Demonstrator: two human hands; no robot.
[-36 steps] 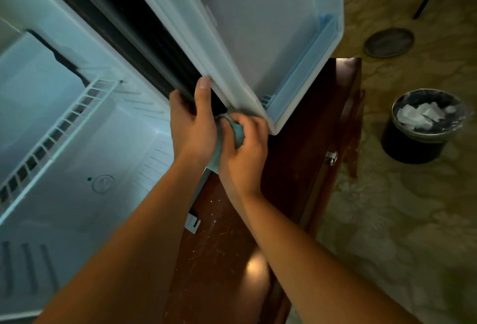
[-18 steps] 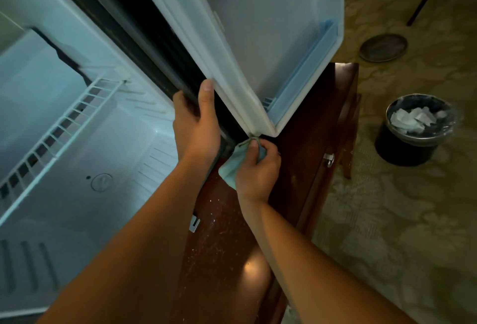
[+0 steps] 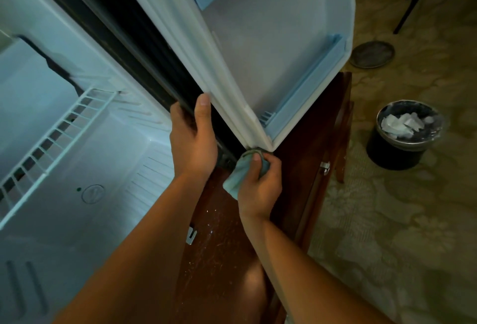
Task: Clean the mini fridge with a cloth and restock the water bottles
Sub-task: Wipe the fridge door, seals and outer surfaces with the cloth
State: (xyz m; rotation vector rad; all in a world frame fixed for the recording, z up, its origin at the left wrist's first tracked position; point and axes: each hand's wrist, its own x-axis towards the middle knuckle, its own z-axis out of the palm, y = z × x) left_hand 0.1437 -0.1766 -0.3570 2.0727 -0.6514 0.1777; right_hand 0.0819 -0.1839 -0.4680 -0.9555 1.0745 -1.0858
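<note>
One wire shelf [image 3: 51, 148] spans the fridge [image 3: 113, 161]; white scraps [image 3: 401, 123] lie in the bin [image 3: 387, 154].

Single head view, close, angled down into open fridge [image 3: 77, 142] corner.

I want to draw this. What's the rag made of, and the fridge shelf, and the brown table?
Rag: soft cloth, probably; it bunches in the right hand. Shelf: white-coated wire, likely; thin bars. Table: glossy dark wood, seemingly; glare and scratches.
</note>
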